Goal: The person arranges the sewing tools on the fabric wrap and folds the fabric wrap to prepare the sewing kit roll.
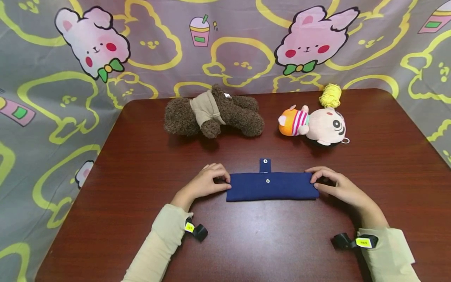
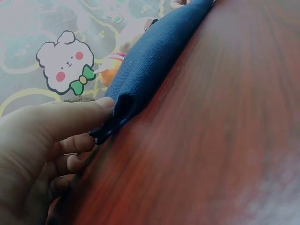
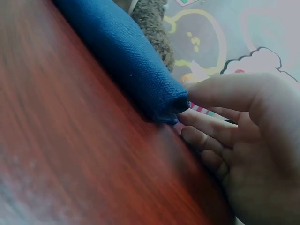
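Note:
A dark blue folded cloth (image 1: 282,188) lies flat on the table as a long band, with a short snap strap (image 1: 265,165) sticking out from its far edge. One metal snap (image 1: 267,181) shows on the cloth, another on the strap. My left hand (image 1: 208,181) pinches the cloth's left end between thumb (image 2: 93,110) and fingers. At the opposite end, my right hand (image 1: 340,188) pinches the corner with its thumb and fingertips. Both wrist views show the folded layers of the cloth (image 2: 154,51) (image 3: 126,51) at its ends, with a small gap between them.
Behind the cloth, a brown plush bear (image 1: 243,113) in a beige top lies on its side. To its right lies a doll (image 1: 324,125) with an orange and striped outfit, and a yellow yarn bundle (image 1: 330,96) behind it. A patterned curtain (image 1: 239,23) borders the brown table (image 1: 141,164).

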The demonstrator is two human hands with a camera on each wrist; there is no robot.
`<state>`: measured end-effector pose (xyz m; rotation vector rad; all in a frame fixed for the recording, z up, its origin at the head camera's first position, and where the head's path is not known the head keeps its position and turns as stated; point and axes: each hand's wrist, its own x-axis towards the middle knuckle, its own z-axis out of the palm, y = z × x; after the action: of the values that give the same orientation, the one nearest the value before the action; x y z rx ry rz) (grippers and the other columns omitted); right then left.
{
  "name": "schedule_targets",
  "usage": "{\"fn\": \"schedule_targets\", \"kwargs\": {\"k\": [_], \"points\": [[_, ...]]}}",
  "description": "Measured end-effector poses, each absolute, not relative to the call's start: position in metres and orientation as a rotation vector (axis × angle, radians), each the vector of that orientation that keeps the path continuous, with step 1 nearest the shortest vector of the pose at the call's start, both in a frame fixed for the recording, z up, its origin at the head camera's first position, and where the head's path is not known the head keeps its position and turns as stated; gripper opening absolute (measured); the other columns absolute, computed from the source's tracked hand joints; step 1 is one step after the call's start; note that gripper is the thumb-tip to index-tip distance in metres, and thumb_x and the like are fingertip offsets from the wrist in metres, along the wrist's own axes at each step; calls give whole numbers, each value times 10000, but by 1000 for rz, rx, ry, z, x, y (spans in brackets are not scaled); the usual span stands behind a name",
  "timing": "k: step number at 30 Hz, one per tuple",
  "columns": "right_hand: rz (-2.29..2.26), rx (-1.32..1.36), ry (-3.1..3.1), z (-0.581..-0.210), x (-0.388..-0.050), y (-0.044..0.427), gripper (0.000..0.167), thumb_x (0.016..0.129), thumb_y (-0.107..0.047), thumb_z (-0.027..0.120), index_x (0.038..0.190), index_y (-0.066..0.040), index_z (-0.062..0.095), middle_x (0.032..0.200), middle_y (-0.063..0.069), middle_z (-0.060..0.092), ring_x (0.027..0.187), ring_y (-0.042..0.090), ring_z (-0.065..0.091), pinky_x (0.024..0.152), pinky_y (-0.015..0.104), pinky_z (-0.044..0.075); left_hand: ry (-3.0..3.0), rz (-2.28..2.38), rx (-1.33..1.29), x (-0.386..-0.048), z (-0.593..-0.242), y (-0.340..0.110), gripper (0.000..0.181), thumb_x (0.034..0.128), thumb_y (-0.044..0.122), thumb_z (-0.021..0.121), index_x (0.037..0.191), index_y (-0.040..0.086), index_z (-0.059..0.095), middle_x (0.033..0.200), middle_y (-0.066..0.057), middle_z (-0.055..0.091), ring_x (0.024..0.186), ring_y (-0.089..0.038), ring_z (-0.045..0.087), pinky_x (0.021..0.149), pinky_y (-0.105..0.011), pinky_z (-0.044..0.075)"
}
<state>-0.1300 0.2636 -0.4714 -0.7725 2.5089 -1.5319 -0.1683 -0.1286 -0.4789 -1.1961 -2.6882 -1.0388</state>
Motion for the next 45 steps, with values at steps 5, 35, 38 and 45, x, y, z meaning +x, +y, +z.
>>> {"fn": "schedule_targets", "kwargs": {"k": [5,35,38,45], "points": [[-1511,-732,2576,-471,-130,261,185,783,58,609,861,-108,585,1110,-1,549,1042,0,446,818,128,297,-2680,-1043,-1201,-170,-477,-128,106,752,217,714,775,187,615,801,103,536,805,-71,476,762,-299,348],[-1343,-842,2621,-458,-131,266,303,724,22,674,928,-169,557,1238,147,485,1086,49,370,827,171,252,-2826,-961,-1182,-169,-460,-126,266,699,350,742,830,191,574,799,81,479,787,-67,434,756,-283,307],[-1320,-858,2641,-461,-130,264,305,726,21,669,927,-177,553,1237,158,480,1088,53,358,827,190,253,-2837,-930,-1176,-167,-461,-126,288,688,370,745,831,194,567,804,83,473,792,-67,432,750,-282,309],[-1340,-826,2650,-472,-125,260,294,737,23,657,929,-177,558,1258,114,479,1086,63,349,809,240,268,-2862,-791,-1186,-163,-472,-125,400,637,488,738,845,222,524,843,107,462,816,-75,427,774,-294,325]]}}
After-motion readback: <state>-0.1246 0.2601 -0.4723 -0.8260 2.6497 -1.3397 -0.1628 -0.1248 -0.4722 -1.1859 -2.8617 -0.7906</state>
